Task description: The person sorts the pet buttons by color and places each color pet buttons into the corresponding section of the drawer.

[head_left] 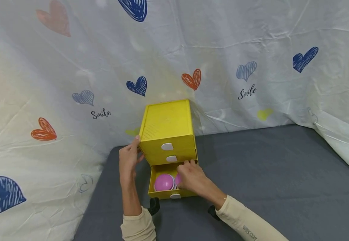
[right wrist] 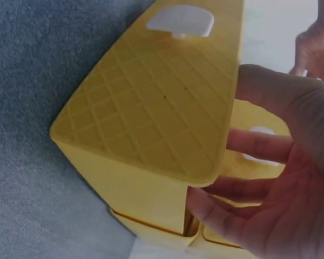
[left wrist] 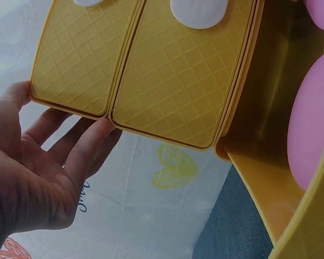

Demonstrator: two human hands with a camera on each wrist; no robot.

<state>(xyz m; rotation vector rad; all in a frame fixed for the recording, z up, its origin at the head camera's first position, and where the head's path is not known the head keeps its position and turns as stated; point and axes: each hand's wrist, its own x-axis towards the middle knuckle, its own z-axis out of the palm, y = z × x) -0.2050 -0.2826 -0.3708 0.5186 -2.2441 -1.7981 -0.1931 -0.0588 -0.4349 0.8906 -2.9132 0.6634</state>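
A small yellow drawer chest (head_left: 167,121) stands with its bottom drawer (head_left: 163,195) pulled out. My left hand (left wrist: 48,167) steadies the chest's left side, thumb at the upper front edge and loosely bent fingers against the side panel. In the drawer lies a pink bowl (head_left: 163,182) on its side, a pale rim at its right. My right hand (head_left: 192,177) reaches over the drawer's right wall, with curled fingers around a second pink bowl (head_left: 178,180), mostly covered by the hand. The drawer front hides some right fingertips in the right wrist view.
Two upper drawers with white tabs (head_left: 167,146) are closed. The chest stands on a dark grey cloth surface (head_left: 267,174), close to a white curtain (head_left: 222,40) printed with hearts. Black wrist straps (head_left: 154,206) show at the sleeves.
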